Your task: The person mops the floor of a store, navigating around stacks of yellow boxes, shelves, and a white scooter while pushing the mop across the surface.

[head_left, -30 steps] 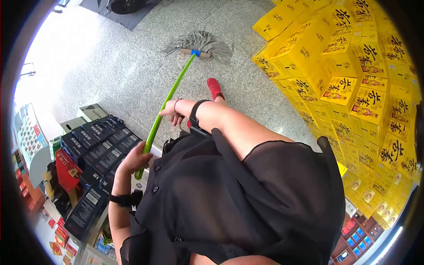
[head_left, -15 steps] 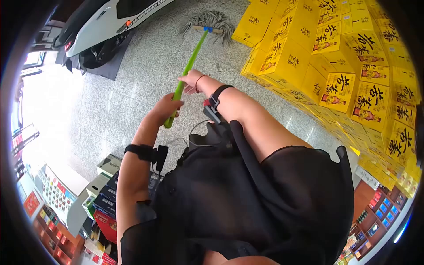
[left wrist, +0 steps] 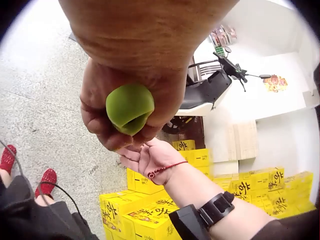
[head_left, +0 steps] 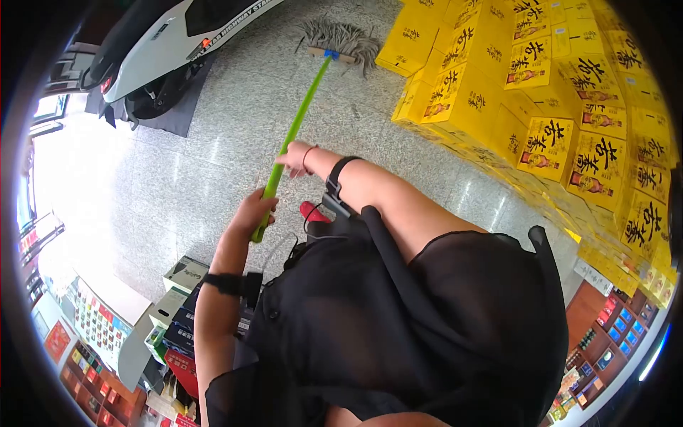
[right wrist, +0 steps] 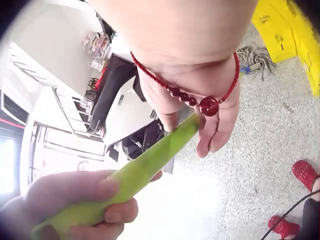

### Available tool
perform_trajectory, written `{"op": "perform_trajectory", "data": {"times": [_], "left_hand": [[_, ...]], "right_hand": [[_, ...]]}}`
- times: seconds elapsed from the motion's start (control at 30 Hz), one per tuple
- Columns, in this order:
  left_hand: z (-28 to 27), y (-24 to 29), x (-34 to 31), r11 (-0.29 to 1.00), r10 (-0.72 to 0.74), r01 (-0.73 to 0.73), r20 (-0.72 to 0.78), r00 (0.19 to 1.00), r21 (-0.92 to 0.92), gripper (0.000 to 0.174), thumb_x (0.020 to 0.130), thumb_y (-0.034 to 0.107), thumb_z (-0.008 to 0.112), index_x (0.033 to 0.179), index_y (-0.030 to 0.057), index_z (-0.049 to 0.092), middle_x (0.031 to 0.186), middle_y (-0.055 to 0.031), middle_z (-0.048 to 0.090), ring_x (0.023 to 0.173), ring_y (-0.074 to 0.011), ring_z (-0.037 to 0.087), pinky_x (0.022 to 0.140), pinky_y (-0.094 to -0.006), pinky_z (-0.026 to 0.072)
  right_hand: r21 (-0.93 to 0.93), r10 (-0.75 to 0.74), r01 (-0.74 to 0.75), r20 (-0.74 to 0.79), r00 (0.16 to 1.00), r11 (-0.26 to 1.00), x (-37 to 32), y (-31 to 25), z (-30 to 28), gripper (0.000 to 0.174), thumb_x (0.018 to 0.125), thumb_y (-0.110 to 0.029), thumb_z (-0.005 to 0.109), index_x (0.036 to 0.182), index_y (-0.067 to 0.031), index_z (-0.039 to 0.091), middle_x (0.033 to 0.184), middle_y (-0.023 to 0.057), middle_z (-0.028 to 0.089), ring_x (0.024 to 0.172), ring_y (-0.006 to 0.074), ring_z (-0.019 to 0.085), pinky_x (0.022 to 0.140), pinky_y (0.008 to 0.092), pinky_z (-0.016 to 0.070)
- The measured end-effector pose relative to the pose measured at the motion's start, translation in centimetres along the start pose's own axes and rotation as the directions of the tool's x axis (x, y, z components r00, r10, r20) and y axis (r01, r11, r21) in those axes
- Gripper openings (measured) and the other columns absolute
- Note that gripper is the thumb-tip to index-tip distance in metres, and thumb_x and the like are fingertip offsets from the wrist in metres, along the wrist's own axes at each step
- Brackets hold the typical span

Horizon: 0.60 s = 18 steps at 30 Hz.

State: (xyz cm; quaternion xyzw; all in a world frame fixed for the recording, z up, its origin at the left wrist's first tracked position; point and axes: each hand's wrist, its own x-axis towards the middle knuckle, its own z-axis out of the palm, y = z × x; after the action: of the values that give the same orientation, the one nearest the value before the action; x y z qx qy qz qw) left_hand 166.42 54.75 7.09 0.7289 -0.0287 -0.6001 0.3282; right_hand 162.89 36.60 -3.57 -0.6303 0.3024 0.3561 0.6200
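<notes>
A bright green mop handle [head_left: 306, 101] slants from near the body up to a grey string mop head [head_left: 352, 41] lying on the speckled floor. The left hand [head_left: 254, 213] grips the handle close to its upper end; in the left wrist view the fingers of that hand [left wrist: 97, 102] wrap round the hollow green end [left wrist: 130, 102]. Farther down, the right hand [head_left: 297, 158] holds the handle, thumb on one side and loosely bent fingers on the other, as the right wrist view shows of this hand [right wrist: 200, 87].
Stacked yellow boxes [head_left: 477, 99] line the right side. A white and black scooter [head_left: 167, 46] stands on a dark mat [head_left: 174, 114] at upper left. Dark and pale boxes [head_left: 186, 274] are at lower left, beside a counter. A red shoe [head_left: 313, 211] shows near the body.
The view has shifted, bringing the scooter into sight. Since half a second ago, both hands have come back toward the body and left with the handle; the mop head has shifted only slightly.
</notes>
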Motion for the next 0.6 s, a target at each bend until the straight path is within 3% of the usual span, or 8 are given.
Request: {"op": "perform_trajectory", "data": {"times": [0.03, 0.07, 0.13, 0.2, 0.27, 0.37, 0.53, 0.6], "left_hand": [[-0.8, -1.5, -1.5, 1.000, 0.000, 0.000, 0.011, 1.000, -0.022, 0.020, 0.079, 0.017, 0.056, 0.091, 0.0021, 0.051, 0.069, -0.0035, 0.050, 0.051, -0.0111, 0.050, 0.046, -0.0240, 0.0429], [-1.7, -3.2, -3.1, 0.999, -0.004, 0.005, 0.024, 1.000, -0.040, 0.019, 0.079, 0.017, 0.056, 0.092, 0.0025, 0.051, 0.069, -0.0030, 0.049, 0.051, -0.0106, 0.049, 0.046, -0.0238, 0.0430], [-3.2, -6.6, -6.1, 0.998, -0.015, 0.017, 0.029, 0.999, -0.056, 0.019, 0.080, 0.015, 0.055, 0.093, 0.0033, 0.050, 0.069, -0.0021, 0.049, 0.051, -0.0103, 0.048, 0.047, -0.0238, 0.0433], [-4.7, -9.6, -9.2, 0.993, -0.070, 0.073, 0.029, 0.997, -0.096, 0.025, 0.079, 0.013, 0.055, 0.100, 0.0026, 0.050, 0.070, -0.0011, 0.048, 0.057, -0.0099, 0.049, 0.047, -0.0241, 0.0431], [-5.6, -11.5, -12.4, 0.997, -0.071, 0.071, 0.022, 0.997, 0.011, 0.031, 0.079, 0.013, 0.055, 0.107, 0.0020, 0.049, 0.071, 0.0001, 0.048, 0.059, -0.0093, 0.048, 0.049, -0.0238, 0.0419], [-6.1, -12.5, -16.0, 0.995, -0.001, 0.005, -0.035, 0.999, 0.101, 0.036, 0.079, 0.014, 0.056, 0.111, 0.0014, 0.048, 0.073, 0.0009, 0.049, 0.061, -0.0083, 0.047, 0.053, -0.0230, 0.0403], [-7.2, -10.7, -15.0, 0.996, 0.021, -0.021, 0.006, 1.000, 0.089, 0.032, 0.079, 0.013, 0.055, 0.108, 0.0011, 0.050, 0.074, 0.0011, 0.049, 0.065, -0.0070, 0.047, 0.056, -0.0221, 0.0394], [-7.4, -8.5, -13.8, 0.973, 0.023, -0.025, 0.009, 1.000, 0.230, 0.025, 0.079, 0.012, 0.054, 0.102, 0.0013, 0.050, 0.073, -0.0005, 0.049, 0.062, -0.0085, 0.048, 0.053, -0.0233, 0.0407]], "right_hand": [[-0.081, -0.009, 0.013, 0.057, 0.998, 0.997, -1.4, -0.9, 1.6, 0.042, 0.081, -0.035, 0.057, 0.087, 0.0063, 0.057, 0.075, 0.0141, 0.062, 0.062, 0.0231, 0.065, 0.046, 0.0325, 0.0503], [0.016, 0.000, -0.001, 0.117, 0.993, 1.000, 0.7, 0.3, 4.3, 0.041, 0.083, -0.034, 0.055, 0.086, 0.0074, 0.057, 0.075, 0.0153, 0.062, 0.063, 0.0241, 0.065, 0.049, 0.0342, 0.0510], [0.029, 0.020, -0.028, 0.254, 0.967, 0.999, -0.5, -0.4, 7.9, 0.042, 0.084, -0.033, 0.054, 0.095, 0.0074, 0.055, 0.087, 0.0187, 0.061, 0.071, 0.0273, 0.065, 0.054, 0.0353, 0.0524], [-0.054, 0.046, -0.027, 0.392, 0.919, 0.998, 2.4, 1.3, 12.1, 0.054, 0.084, -0.046, 0.047, 0.105, 0.0028, 0.055, 0.096, 0.0169, 0.063, 0.081, 0.0272, 0.064, 0.059, 0.0341, 0.0501], [-0.213, 0.121, -0.010, 0.518, 0.847, 0.977, -0.5, -0.5, 14.1, 0.060, 0.083, -0.048, 0.047, 0.117, 0.0012, 0.048, 0.107, 0.0174, 0.059, 0.088, 0.0288, 0.062, 0.065, 0.0335, 0.0503], [-0.313, 0.190, -0.007, 0.559, 0.807, 0.950, -3.5, -3.1, 15.8, 0.058, 0.084, -0.046, 0.048, 0.121, -0.0012, 0.045, 0.111, 0.0185, 0.056, 0.091, 0.0291, 0.061, 0.068, 0.0347, 0.0513], [-0.159, 0.062, 0.044, 0.604, 0.794, 0.986, -4.0, -4.5, 14.3, 0.058, 0.084, -0.045, 0.049, 0.121, -0.0001, 0.044, 0.117, 0.0206, 0.052, 0.089, 0.0284, 0.062, 0.068, 0.0357, 0.0525], [-0.106, 0.037, 0.030, 0.574, 0.818, 0.994, -3.1, -4.3, 12.5, 0.057, 0.085, -0.045, 0.049, 0.121, -0.0007, 0.044, 0.116, 0.0210, 0.052, 0.089, 0.0288, 0.062, 0.069, 0.0365, 0.0524]]}}
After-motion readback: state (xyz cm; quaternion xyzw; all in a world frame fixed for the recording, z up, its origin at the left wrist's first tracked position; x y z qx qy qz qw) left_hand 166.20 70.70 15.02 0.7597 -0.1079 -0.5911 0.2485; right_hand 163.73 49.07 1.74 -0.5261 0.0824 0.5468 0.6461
